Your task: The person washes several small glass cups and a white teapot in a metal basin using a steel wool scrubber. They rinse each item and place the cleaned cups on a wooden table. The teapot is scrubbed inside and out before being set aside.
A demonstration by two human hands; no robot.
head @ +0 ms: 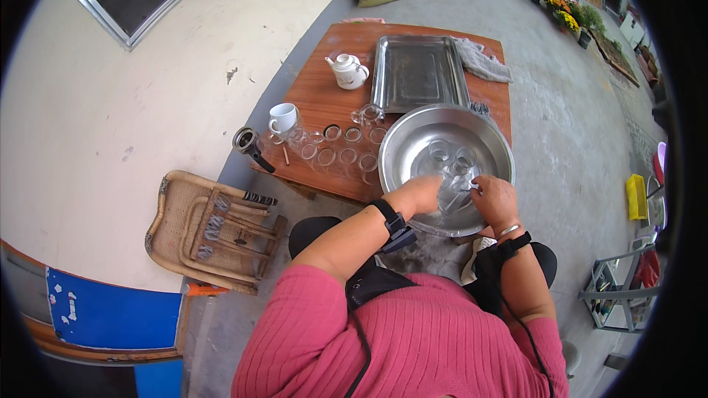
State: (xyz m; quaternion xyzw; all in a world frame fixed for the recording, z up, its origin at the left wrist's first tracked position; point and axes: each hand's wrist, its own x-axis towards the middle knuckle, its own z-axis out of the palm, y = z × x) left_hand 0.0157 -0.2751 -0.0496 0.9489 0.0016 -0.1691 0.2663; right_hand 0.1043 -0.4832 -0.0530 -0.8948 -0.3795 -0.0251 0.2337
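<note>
A wide stainless-steel basin (395, 143) sits at the near right corner of the wooden table. Inside it are clear glass cups, among them one glass cup (440, 150) and another glass cup (465, 160), with more clear glassware nearer me. My left hand (421, 194) reaches over the basin's near left side; its fingers are blurred and partly hidden, so its grip is unclear. My right hand (496, 202) is at the near right side, thumb and fingertips pinched on a small thin object beside the clear glassware. What that object is cannot be made out.
On the wooden table (310, 74) stand a white teapot (348, 72), a white mug (283, 117), a glass pitcher (370, 115) and several glass cups (326, 156). A metal tray (420, 74) and grey cloth (484, 61) lie behind. A folded rattan chair (177, 221) leans left.
</note>
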